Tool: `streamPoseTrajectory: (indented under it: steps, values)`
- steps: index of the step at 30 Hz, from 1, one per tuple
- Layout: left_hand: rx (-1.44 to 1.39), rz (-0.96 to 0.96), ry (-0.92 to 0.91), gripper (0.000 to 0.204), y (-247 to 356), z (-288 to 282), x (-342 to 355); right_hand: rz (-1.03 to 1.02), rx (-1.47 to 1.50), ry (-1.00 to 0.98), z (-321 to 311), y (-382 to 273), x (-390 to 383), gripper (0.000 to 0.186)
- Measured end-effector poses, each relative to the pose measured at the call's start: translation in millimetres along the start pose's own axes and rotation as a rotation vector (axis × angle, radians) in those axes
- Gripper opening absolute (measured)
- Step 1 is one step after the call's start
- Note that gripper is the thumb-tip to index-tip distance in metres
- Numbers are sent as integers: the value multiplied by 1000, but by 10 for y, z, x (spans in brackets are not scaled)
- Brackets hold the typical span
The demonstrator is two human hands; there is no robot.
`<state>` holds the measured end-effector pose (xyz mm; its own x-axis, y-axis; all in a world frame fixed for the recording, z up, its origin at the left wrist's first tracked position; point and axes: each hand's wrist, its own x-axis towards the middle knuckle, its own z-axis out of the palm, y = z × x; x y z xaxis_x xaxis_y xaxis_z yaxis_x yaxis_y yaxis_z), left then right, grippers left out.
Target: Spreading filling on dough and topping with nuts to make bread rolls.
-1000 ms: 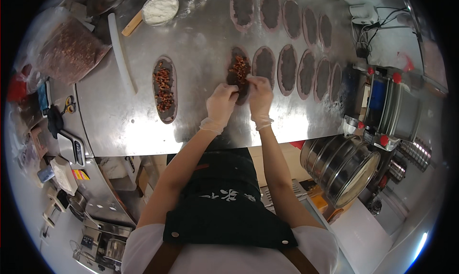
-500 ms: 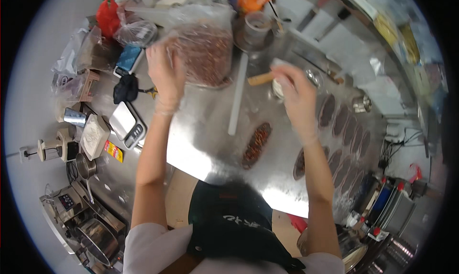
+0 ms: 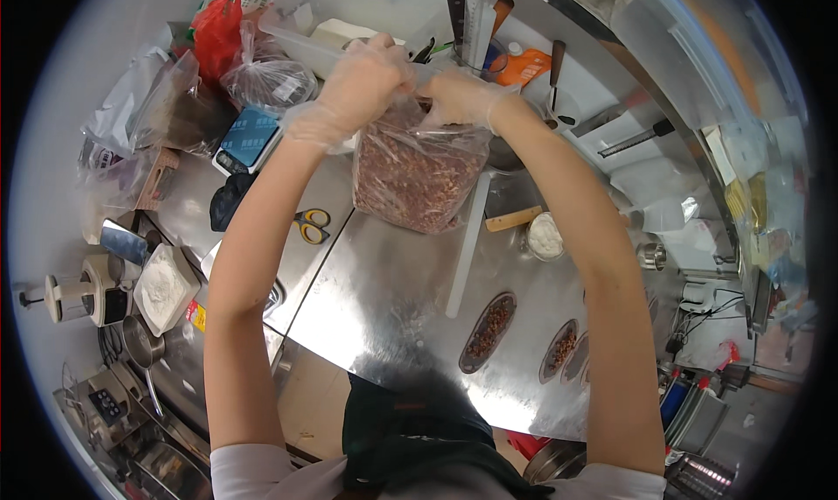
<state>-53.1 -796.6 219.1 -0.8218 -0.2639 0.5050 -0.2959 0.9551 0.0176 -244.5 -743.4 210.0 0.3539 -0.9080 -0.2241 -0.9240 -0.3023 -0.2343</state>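
A clear plastic bag [image 3: 419,177] full of reddish-brown crumbly mix stands on the steel table in front of me. Thin clear gloves cover both hands. My left hand [image 3: 362,85] is closed on the left side of the bag's gathered top. At the right side of the opening, my right hand [image 3: 458,97] grips the plastic, its fingertips partly hidden. Nearer to me lies a dark oval mold [image 3: 489,332] filled with similar crumbs. A second filled oval mold [image 3: 560,350] lies to its right, close to my right forearm.
A long white rod [image 3: 469,247], a wooden handle [image 3: 513,219] and a cup of white powder [image 3: 546,236] lie right of the bag. Yellow-handled scissors [image 3: 312,225] and a blue-screened device [image 3: 249,138] are left. A pan [image 3: 142,341] sits at the lower left.
My right hand has left the wooden handle and moved left to the bag's top. My left hand has moved from the bag's left side up to its opening. The view has shifted.
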Motion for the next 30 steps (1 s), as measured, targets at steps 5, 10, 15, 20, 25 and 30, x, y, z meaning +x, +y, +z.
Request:
streamPoseTrajectory:
  steps: [5,10,15,20,25,30]
  values:
    - [-259,-104,276,7,-61,-126,35,-105,98,69,358,-145,14,57]
    - [-260,-155,291,7,-6,-25,-99,-57,76,106,489,-266,-57,59]
    - [-421,-338,343,6,123,-19,-310,-149,71,311,771,-162,49,73]
    - [-446,-435,336,7,154,-78,-583,-164,162,426,834,-111,39,60]
    - [-503,-538,289,6,215,-29,-930,-112,115,389,735,-114,46,49]
    - [-532,-649,241,6,376,-147,-1218,-87,21,352,487,-129,-3,32]
